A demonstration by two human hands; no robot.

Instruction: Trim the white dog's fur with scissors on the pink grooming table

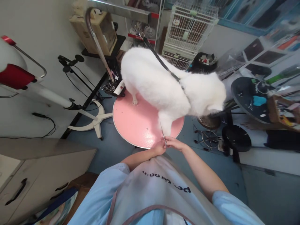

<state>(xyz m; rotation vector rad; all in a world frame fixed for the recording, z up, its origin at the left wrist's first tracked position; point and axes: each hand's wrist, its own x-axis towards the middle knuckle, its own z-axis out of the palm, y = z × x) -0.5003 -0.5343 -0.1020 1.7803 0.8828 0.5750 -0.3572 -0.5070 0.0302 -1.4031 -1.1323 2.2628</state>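
Note:
A white fluffy dog (164, 84) stands on a round pink grooming table (136, 122), tethered by a dark leash (161, 64) to a metal arm (98, 43). My left hand (160, 147) and my right hand (173, 143) meet at the table's near edge, just below the dog's front leg. Both are closed around thin scissors (163, 134), whose blades point up toward the leg. Which hand carries the handles is hard to tell. I wear a light apron over blue sleeves.
A white stand dryer with a red part (35, 84) is at the left over a grey cabinet (35, 175). A wire cage (189, 28) stands behind the dog. Black stools (235, 139) and a cluttered round tray (250, 97) are at the right. Tools lie at the table's far edge (112, 89).

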